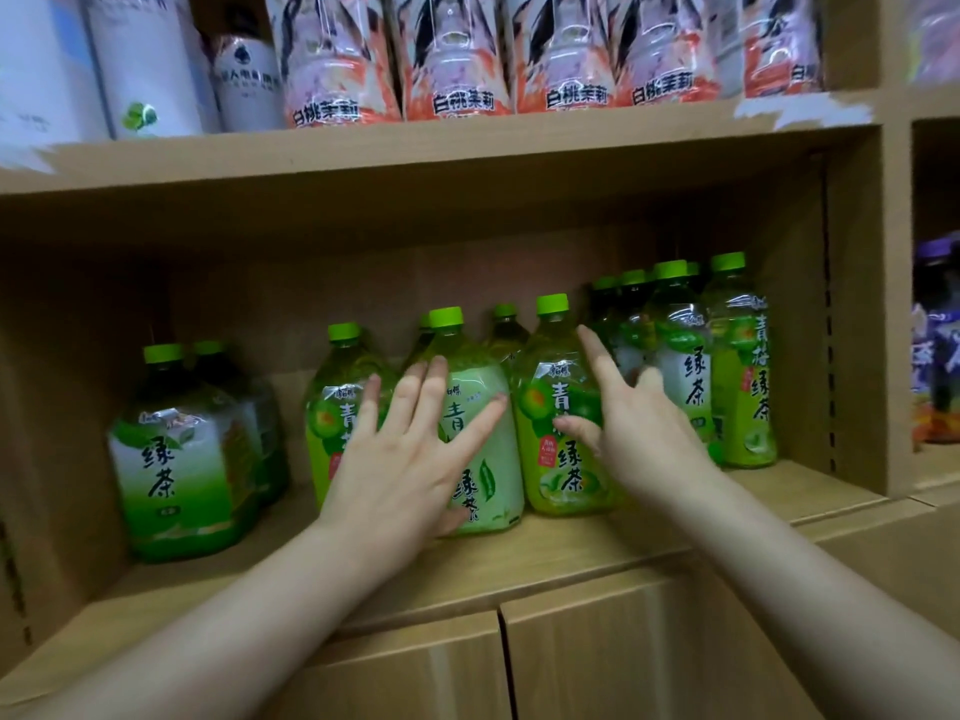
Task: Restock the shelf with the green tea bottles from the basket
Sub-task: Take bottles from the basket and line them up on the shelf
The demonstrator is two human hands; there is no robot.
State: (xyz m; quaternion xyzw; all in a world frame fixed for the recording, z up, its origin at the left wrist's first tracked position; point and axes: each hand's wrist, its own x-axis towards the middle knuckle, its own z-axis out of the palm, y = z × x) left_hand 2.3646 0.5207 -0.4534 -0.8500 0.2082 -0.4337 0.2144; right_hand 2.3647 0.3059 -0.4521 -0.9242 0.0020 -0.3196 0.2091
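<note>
Head view, green tea bottles [176, 459]: standing upright in loose groups at the left, centre and right of the middle shelf [571, 548], with the basket not showing. The left hand [410, 449] is lying flat, fingers spread wide, across the pale-labelled centre bottle [488, 459] and its left neighbour. The right hand [628, 428] is likewise splaying wide and gripping nothing, its thumb touching the centre-right bottle [556, 475]. Hazard, as judged: the fingers are bearing on the upper halves of tall, crowded bottles, so an uneven shove is risking one tipping into the far row or sideways into the gap at left and toppling its neighbours.
</note>
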